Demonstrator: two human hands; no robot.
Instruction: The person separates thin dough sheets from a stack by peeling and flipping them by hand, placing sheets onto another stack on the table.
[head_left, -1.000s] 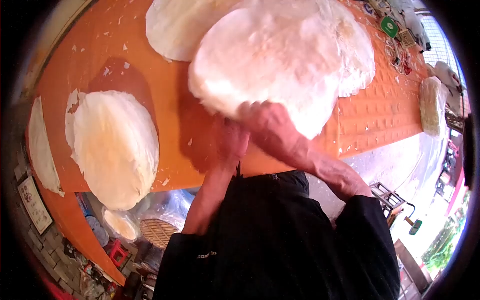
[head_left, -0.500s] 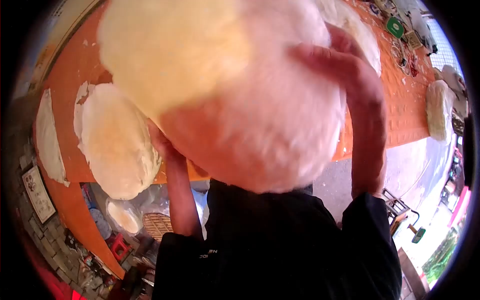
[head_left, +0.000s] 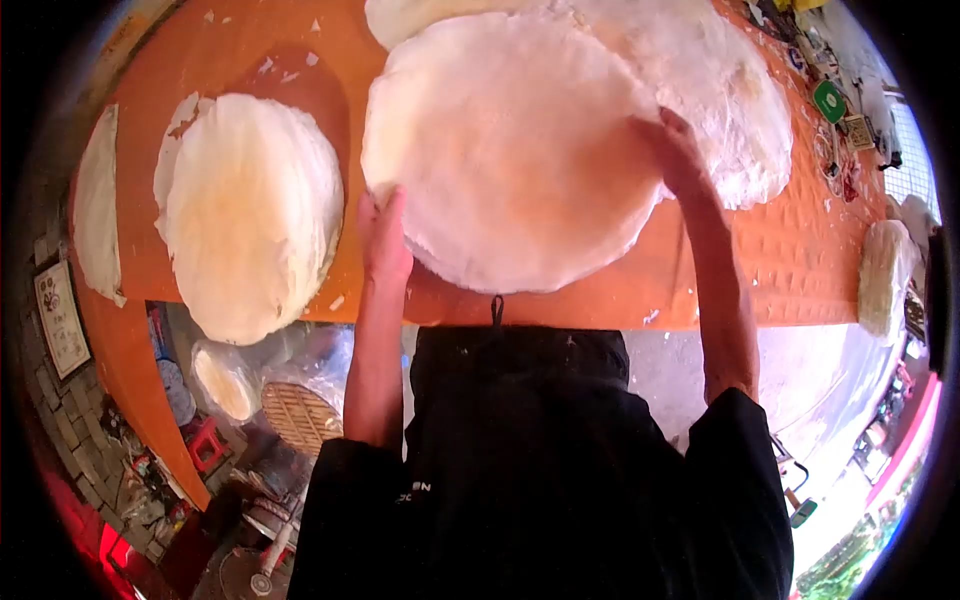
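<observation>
A large, thin, round flatbread-like sheet [head_left: 510, 150], pale with tan patches, lies level at the middle of the table, over or just above other sheets. My left hand [head_left: 385, 240] grips its lower left edge between thumb and fingers. At the right edge, my right hand [head_left: 675, 155] pinches it, thumb on top; the other fingers are partly hidden. A second pile of pale sheets [head_left: 740, 120] sits behind and right of it, close to my right hand. To the left of my left hand, a stack of round sheets [head_left: 250, 220] overhangs the front table edge.
An orange-covered table [head_left: 600, 295] spans the view, with scattered white flakes. A narrow pale sheet [head_left: 98, 215] lies at its far left. Cords and a green round item [head_left: 828, 101] are at the back right, a plastic-wrapped bundle [head_left: 885, 280] at the right end. A woven basket [head_left: 300, 415] is below.
The round sheet has come down from a raised, tilted position near the camera to lie flat over the table. Both hands have moved with it, still at its edges.
</observation>
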